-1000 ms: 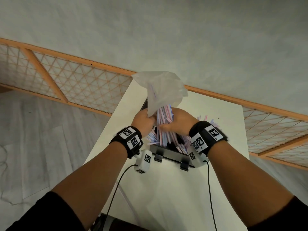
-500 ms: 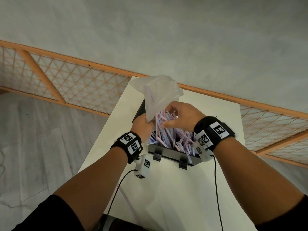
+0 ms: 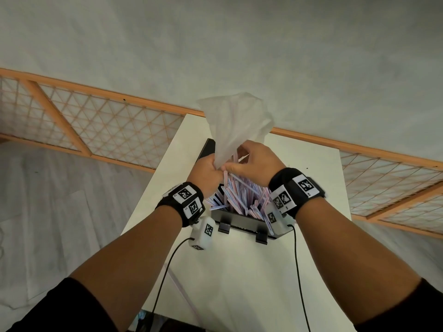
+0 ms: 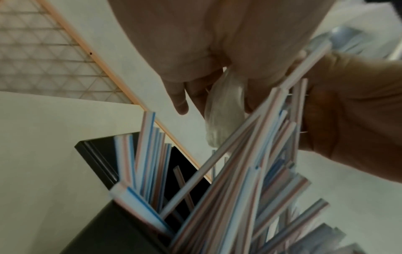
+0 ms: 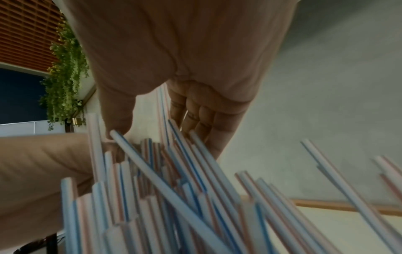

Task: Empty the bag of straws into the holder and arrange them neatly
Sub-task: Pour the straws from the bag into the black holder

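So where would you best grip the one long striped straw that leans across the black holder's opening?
Probably near its upper end, coming from above. The long striped straw leans diagonally with its lower end buried among the other straws in the black holder; its top sticks up free by the right hand, while the left hand holds the clear plastic bag.

The mouth of the black holder [image 3: 242, 220] is crowded by straws [image 3: 239, 195] that lean and cross in every direction, several fanned out over its left and right rims, so no clear way down into it is left. The space directly above is taken up by the left hand [image 3: 206, 171], the right hand [image 3: 254, 161] and the limp bag [image 3: 236, 123] raised between them. The surface [image 3: 239, 271] is left bare between the holder and its near edge, and along its right edge.
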Motion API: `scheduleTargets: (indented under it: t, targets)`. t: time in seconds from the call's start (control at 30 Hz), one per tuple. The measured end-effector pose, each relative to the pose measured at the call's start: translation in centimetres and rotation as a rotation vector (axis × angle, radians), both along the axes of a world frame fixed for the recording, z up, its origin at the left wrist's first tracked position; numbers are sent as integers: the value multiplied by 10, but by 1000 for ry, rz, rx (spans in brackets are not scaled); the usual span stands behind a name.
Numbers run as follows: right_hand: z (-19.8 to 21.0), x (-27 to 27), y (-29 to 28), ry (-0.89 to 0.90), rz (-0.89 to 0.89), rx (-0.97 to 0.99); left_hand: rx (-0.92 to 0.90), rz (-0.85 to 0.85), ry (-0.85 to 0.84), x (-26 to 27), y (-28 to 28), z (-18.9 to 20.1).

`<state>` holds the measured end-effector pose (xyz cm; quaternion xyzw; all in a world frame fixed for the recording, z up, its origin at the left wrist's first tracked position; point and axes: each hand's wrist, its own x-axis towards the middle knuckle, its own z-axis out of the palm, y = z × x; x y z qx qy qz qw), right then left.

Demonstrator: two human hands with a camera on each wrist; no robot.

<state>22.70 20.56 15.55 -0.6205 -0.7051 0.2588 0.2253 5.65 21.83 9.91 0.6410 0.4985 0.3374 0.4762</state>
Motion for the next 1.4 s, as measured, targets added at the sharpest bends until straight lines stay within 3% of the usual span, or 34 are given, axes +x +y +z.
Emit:
scheduleTargets:
  t: [0.17,0.43,0.57,0.7,0.8,0.97,1.13,1.3,1.4]
  targets:
    - [-14,-5,5,-8,-60,3,-6,-58,-7,1,-4,8]
    - [-6,10,3,59,-77,-60,-89,163,-71,-10,3,3]
    - [-4,16,-2,85,-69,-78,-214,265,-106,-11,8,0]
    - [9,24,-7,44,-53,-29,-326,391,-150,-19,27,-35]
    - [16,31,-8,75,-82,-21,-367,438,-144,-22,18,-17]
    - [13,37,-7,186,-142,-13,-488,502,-341,-19,17,-25]
    - [-2,41,-11,334,-223,-139,-547,573,-556,-24,25,-20]
    - [1,41,-10,186,-200,-187,-525,655,-614,-39,42,-17]
    - [11,39,-6,94,-207,-167,-551,707,-557,-50,49,-16]
